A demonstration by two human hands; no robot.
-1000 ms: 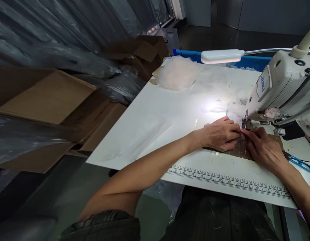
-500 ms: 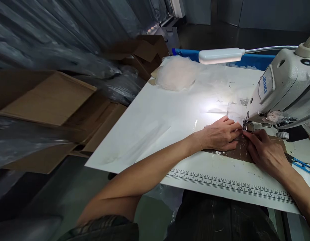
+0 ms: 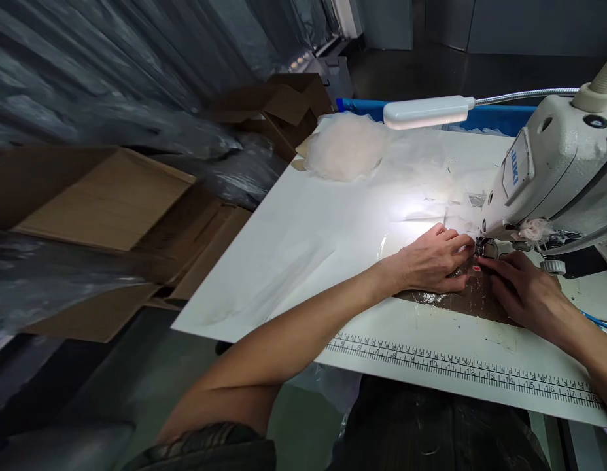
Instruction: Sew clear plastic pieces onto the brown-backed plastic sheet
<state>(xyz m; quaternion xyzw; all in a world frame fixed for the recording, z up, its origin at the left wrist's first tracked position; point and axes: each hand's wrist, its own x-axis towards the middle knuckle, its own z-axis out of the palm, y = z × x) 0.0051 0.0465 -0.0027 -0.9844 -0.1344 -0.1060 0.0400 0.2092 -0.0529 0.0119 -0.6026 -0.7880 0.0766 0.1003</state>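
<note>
My left hand (image 3: 433,261) lies palm down left of the presser foot (image 3: 479,246), its fingers spread and the tips resting on thin, see-through material. From the other side my right hand (image 3: 526,291) reaches in, index finger stretched toward the foot and thumb apart from it. Just below that fingertip shows a small pale piece with a red mark (image 3: 477,268). Both hands rest over a shiny brown patch (image 3: 485,304) on the table. The white sewing machine (image 3: 543,170) stands above. What lies under the fingers is mostly hidden.
Sheer pale fabric (image 3: 345,147) is heaped at the table's far left corner. A lamp (image 3: 428,112) hangs over the white table (image 3: 264,261), which has a printed ruler (image 3: 450,364) along its front. Blue-handled snips (image 3: 600,322) are partly visible at right. Open cardboard boxes (image 3: 107,203) stand left.
The small red-marked piece now shows below my right index finger. My right thumb has shifted slightly right, away from it. My left hand stays nearly in place. The view has shifted slightly.
</note>
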